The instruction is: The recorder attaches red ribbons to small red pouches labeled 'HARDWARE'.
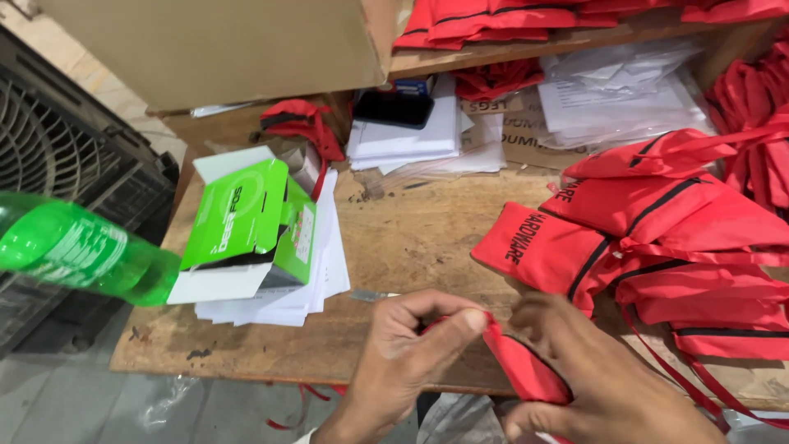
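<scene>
My left hand [403,353] and my right hand [600,370] both hold a small red cloth pouch [522,366] at the near edge of a wooden table [411,238]. The left thumb and fingers pinch the pouch's upper corner. The right hand wraps around its lower part. Just to the right lies a pile of red drawstring pouches with black trim [657,230].
A green and white cardboard box [246,230] sits open on a stack of white paper [320,271] at the left. A green plastic bottle [74,251] juts in from the left edge. More red pouches, papers and a dark phone [393,107] lie at the back.
</scene>
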